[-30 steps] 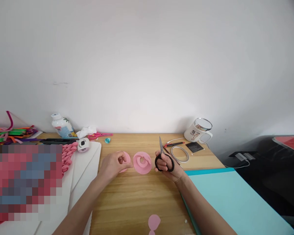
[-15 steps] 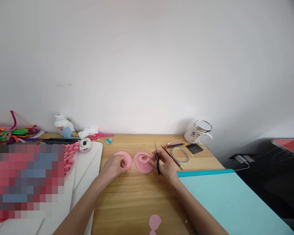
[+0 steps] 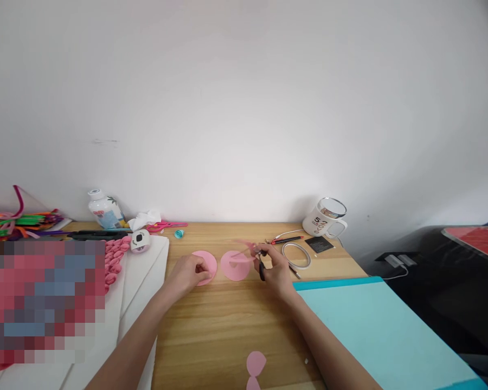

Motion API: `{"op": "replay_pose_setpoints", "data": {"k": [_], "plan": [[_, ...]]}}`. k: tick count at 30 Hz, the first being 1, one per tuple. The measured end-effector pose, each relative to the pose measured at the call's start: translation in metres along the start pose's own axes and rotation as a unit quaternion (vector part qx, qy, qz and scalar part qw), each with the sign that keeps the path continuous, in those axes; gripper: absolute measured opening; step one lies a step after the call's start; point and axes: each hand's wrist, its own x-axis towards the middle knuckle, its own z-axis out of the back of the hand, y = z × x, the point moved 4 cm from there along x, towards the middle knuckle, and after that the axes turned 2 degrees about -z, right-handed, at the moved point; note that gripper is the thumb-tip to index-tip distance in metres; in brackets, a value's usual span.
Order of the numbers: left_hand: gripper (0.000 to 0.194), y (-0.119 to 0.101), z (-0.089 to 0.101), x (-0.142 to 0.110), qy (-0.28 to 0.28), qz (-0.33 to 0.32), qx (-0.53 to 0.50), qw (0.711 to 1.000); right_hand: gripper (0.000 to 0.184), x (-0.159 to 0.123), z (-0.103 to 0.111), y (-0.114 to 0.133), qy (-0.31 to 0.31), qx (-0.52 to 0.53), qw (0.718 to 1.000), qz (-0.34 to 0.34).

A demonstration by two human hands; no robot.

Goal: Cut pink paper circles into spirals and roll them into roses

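Two pink paper discs lie side by side on the wooden desk [image 3: 228, 325]. My left hand [image 3: 189, 273] rests with curled fingers on the left pink disc [image 3: 206, 265]. My right hand [image 3: 273, 269] holds black-handled scissors [image 3: 262, 268] and pinches a strip of pink paper lifted from the right pink disc [image 3: 233, 265]. The scissor blades are mostly hidden behind my fingers.
A teal paper sheet [image 3: 374, 330] lies at the right. A white mug [image 3: 324, 218], tape ring [image 3: 296, 254], pens and a black card sit behind it. White sheets [image 3: 142, 271], a punch [image 3: 139, 240], a bottle [image 3: 103, 208] and pipe cleaners [image 3: 20, 222] are left. A pink scrap [image 3: 255, 364] lies near.
My right hand turned the scissors down and moved left to the right disc, now lifting a strip from it. My left hand stayed on the left disc.
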Motion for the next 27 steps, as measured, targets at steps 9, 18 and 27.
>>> {"op": "replay_pose_setpoints", "data": {"k": [9,18,27], "plan": [[0.022,0.001,0.001,0.002,-0.071,-0.007,0.028,0.997,0.022,0.005,0.002,-0.012,0.070,0.131,0.984,-0.097],[0.018,0.004,0.005,0.003,-0.106,0.009,-0.006,0.994,0.052,-0.079,-0.022,0.024,0.632,0.247,0.688,-0.259],[0.018,-0.006,0.022,-0.007,-0.263,0.051,0.019,0.963,0.040,-0.046,0.013,0.042,0.488,0.218,0.819,-0.208]]}}
